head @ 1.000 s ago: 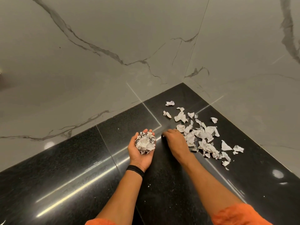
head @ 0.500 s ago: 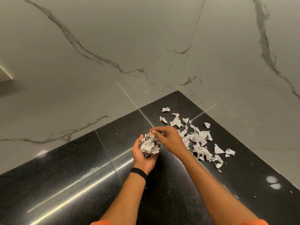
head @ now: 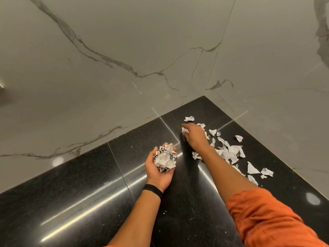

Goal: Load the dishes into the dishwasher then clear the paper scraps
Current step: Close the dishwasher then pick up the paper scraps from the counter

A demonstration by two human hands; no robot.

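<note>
My left hand [head: 158, 171] lies palm up over the black counter and cups a crumpled wad of paper scraps [head: 165, 159], fingers curled round it. My right hand [head: 195, 138] reaches toward the far corner, its fingertips down on a small white scrap [head: 184, 130]. Several torn white scraps [head: 229, 152] lie scattered on the counter to the right of that hand. One scrap [head: 189, 118] sits alone just beyond my fingers. No dishes or dishwasher are in view.
The polished black stone counter [head: 89, 193] ends in a corner where two grey-veined marble walls [head: 124, 50] meet. Further scraps [head: 252, 169] lie close to the right wall.
My right hand came to the wad in my left palm, then moved away toward the far corner onto a scrap. The left hand has stayed in place with the wad.
</note>
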